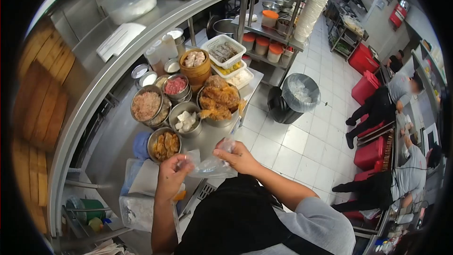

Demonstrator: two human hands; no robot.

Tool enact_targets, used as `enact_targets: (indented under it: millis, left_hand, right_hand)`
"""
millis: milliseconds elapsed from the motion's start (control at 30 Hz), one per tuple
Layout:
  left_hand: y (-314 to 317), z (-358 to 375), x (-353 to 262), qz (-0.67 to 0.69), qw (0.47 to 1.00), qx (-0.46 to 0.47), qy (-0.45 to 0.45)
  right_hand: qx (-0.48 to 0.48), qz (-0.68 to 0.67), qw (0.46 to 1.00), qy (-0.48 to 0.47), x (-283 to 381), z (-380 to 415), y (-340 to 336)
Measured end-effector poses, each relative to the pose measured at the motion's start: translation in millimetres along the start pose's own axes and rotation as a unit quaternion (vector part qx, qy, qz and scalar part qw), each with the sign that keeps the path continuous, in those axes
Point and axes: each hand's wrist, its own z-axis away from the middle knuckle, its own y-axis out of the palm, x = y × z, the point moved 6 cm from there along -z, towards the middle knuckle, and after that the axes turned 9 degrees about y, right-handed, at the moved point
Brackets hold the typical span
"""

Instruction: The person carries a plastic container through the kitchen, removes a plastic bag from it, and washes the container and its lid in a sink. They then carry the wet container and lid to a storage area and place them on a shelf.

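Both of my hands hold a clear plastic bag [210, 166] stretched between them at the table's edge. My left hand [173, 172] pinches its left side, close to a metal bowl of orange-brown marinated meat [165, 146]. The right side of the bag is gripped by my right hand [234, 157]. Beyond my hands are a bowl of white chunks [185, 119] and a large bowl heaped with orange-brown marinated meat [218, 95]. Farther left sit a bowl of minced meat [146, 106] and a bowl of red meat [175, 86].
A bamboo steamer [195, 63] and a white basket [222, 51] stand at the table's back. A lined trash bin [300, 92] is on the floor beyond the table. Co-workers [377, 101] stand at the right. A metal shelf [160, 14] curves along the left.
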Motion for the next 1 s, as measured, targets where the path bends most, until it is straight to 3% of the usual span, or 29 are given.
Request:
enact_targets:
  millis: [67, 100, 167, 300, 400, 500, 567, 700, 767, 833, 900, 967, 1000]
  left_hand:
    - [6, -24, 2, 0.022, 0.998, -0.057, -0.020]
    - [4, -37, 0, 0.032, 0.992, -0.119, 0.013]
    - [8, -61, -8, 0.047, 0.971, -0.220, 0.079]
    - [34, -104, 2, 0.043, 0.958, -0.283, 0.032]
    - [45, -129, 4, 0.004, 0.939, -0.339, 0.056]
    - [50, -151, 0, -0.045, 0.939, -0.328, 0.095]
    - [55, -162, -5, -0.038, 0.933, -0.355, 0.041]
    - [57, -192, 5, -0.030, 0.929, -0.368, 0.016]
    - [50, -232, -15, -0.157, 0.927, -0.337, 0.045]
    - [31, -293, -26, -0.322, 0.877, -0.282, 0.220]
    - [26, -357, -41, -0.246, 0.919, -0.238, 0.194]
    - [10, -420, -29, -0.316, 0.913, -0.189, 0.175]
    - [3, -450, -19, -0.334, 0.900, -0.176, 0.218]
  right_hand:
    - [-0.080, -0.011, 0.995, -0.053, 2, -12, -40]
    - [-0.096, -0.035, 0.995, -0.002, 0, -18, -60]
    - [-0.088, -0.065, 0.994, 0.003, 2, -38, -89]
    - [-0.070, -0.092, 0.993, 0.008, 3, -69, -135]
    - [-0.039, -0.128, 0.991, 0.028, 9, -87, -164]
    - [-0.029, -0.108, 0.994, -0.007, 22, -108, -192]
    - [-0.022, -0.101, 0.995, 0.005, 26, -118, -206]
    - [-0.051, -0.085, 0.995, -0.004, 47, -133, -230]
    - [-0.070, -0.078, 0.993, -0.058, 59, -148, -248]
    - [-0.047, -0.076, 0.995, -0.034, 82, -162, -263]
    - [-0.027, -0.052, 0.998, -0.031, 95, -183, -279]
    - [-0.049, -0.030, 0.997, -0.049, 100, -206, -293]
    - [-0.070, -0.009, 0.995, -0.066, 103, -218, -299]
